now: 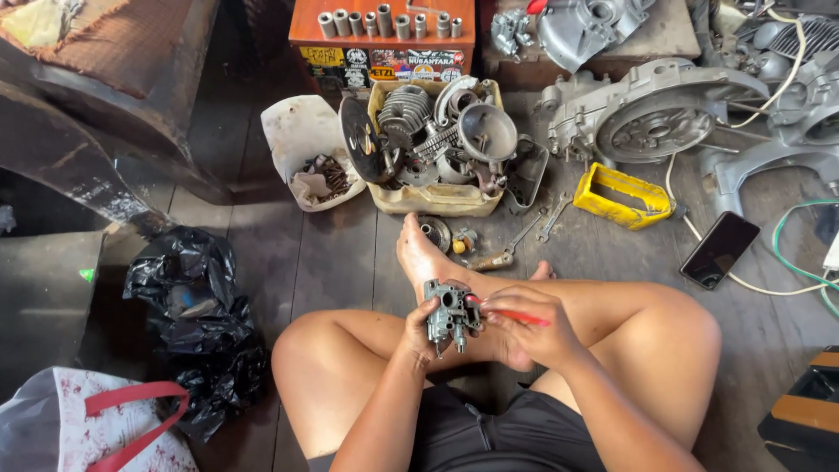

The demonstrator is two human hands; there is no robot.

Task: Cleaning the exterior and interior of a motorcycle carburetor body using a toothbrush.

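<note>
I sit cross-legged on a dark wooden floor. My left hand (421, 332) grips a small grey metal carburetor (451, 313) and holds it upright above my crossed legs. My right hand (529, 325) holds a thin red-handled tool (517, 315), whose tip points left and touches the carburetor's upper right side. Both hands are close together over my left shin.
Ahead stand a cream tub (434, 200) full of engine parts, a white container (308, 149) of small parts, a yellow frame (621, 195), wrenches (542, 224), engine casings (647, 114) and a socket rack (382, 23). A phone (719, 249) lies right; black bag (197, 315) left.
</note>
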